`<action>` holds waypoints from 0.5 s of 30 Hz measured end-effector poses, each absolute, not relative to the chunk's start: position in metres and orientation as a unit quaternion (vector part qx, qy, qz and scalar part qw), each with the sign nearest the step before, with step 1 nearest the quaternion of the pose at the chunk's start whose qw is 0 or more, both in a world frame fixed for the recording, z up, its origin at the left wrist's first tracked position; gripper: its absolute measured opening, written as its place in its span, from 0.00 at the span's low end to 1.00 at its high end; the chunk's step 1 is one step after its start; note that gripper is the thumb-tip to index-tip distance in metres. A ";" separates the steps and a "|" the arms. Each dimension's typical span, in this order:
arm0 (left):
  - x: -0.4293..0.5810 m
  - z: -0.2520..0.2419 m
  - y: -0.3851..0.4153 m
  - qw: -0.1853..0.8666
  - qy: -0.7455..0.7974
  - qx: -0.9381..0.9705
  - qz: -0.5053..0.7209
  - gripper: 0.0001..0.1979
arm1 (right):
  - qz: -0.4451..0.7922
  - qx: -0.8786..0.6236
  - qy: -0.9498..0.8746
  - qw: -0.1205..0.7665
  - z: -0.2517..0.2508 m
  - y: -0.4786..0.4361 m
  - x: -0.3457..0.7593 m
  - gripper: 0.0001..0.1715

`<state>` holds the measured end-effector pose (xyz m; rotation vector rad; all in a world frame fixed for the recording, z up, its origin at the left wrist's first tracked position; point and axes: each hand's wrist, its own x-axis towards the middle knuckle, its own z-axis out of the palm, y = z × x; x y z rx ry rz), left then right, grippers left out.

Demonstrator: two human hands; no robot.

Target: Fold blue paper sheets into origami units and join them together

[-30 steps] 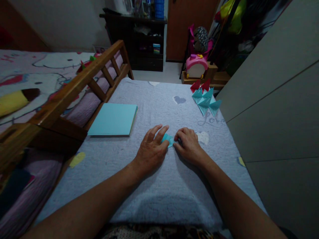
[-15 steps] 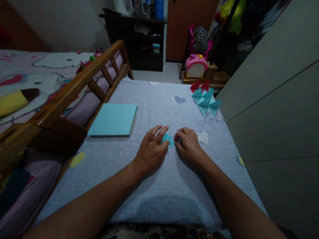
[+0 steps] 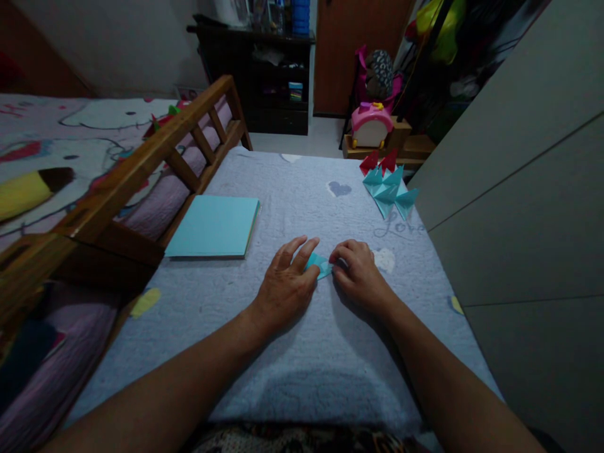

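Observation:
A small folded piece of turquoise origami paper (image 3: 321, 265) lies on the cloth between my hands, partly covered by fingers. My left hand (image 3: 291, 280) holds it down from the left, the thumb pressing on it and the index finger arched over its far side. At the paper's right tip, my right hand (image 3: 355, 270) has its thumb and fingertips pinched together, with the fingers curled. Exactly how much of the tip lies inside that pinch is hidden.
A stack of turquoise paper sheets (image 3: 214, 226) lies at the left by a wooden rail (image 3: 141, 170). Folded turquoise paper shapes (image 3: 389, 192) and red ones (image 3: 369, 163) sit at the far right corner of the cloth-covered surface (image 3: 283, 195). A pale cabinet (image 3: 528, 207) borders the right side.
My right fingertips have shifted very slightly at the paper's tip, and a little more of the paper shows there. My left hand looks still.

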<state>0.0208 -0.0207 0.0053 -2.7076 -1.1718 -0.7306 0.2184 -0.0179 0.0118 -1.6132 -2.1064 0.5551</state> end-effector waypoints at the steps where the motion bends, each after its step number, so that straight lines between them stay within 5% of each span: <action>1: 0.021 0.005 -0.021 0.049 -0.386 -0.889 -0.241 0.06 | 0.197 -0.572 -0.764 0.224 0.012 -0.019 0.216 0.09; 15: 0.022 0.009 -0.023 0.020 -0.389 -0.887 -0.248 0.06 | 0.180 -0.558 -0.791 0.177 0.002 -0.018 0.204 0.04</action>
